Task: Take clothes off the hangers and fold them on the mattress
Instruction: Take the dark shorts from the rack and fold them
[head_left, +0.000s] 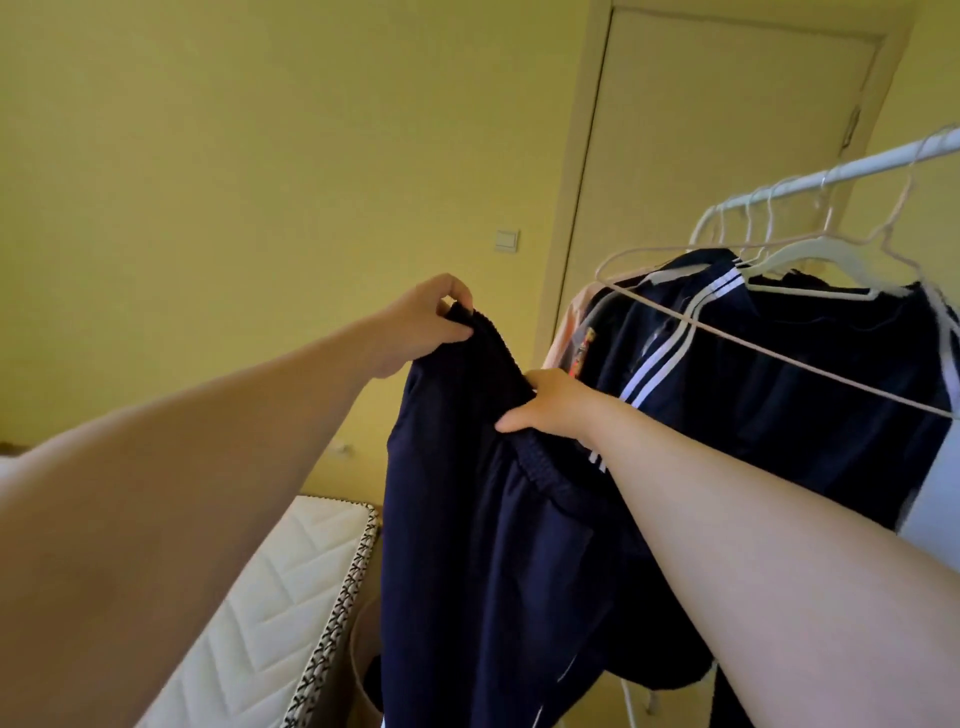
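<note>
**Holding navy trousers up by the waistband**

Seen from the head view, a pair of navy trousers (467, 519) is held up in the air by both bare hands, off any hanger. The left grip (421, 322) is closed on one end of the elastic waistband (540, 460), the fabric pinched between thumb and curled fingers. The right grip (550, 402) is closed on the waistband lower down and to the right, with the fingers wrapped over its edge. The legs of the trousers hang down past the corner of the white quilted mattress (291, 571), which lies at lower left, below the left forearm.

To the right, a white rail (831, 174) carries several white hangers (810, 260). A navy jacket (779, 374) with white stripes is hung there, and a peach garment (566, 322) is partly seen behind it. A closed door (727, 130) and a light switch (506, 240) are set in the yellow wall (260, 130).
</note>
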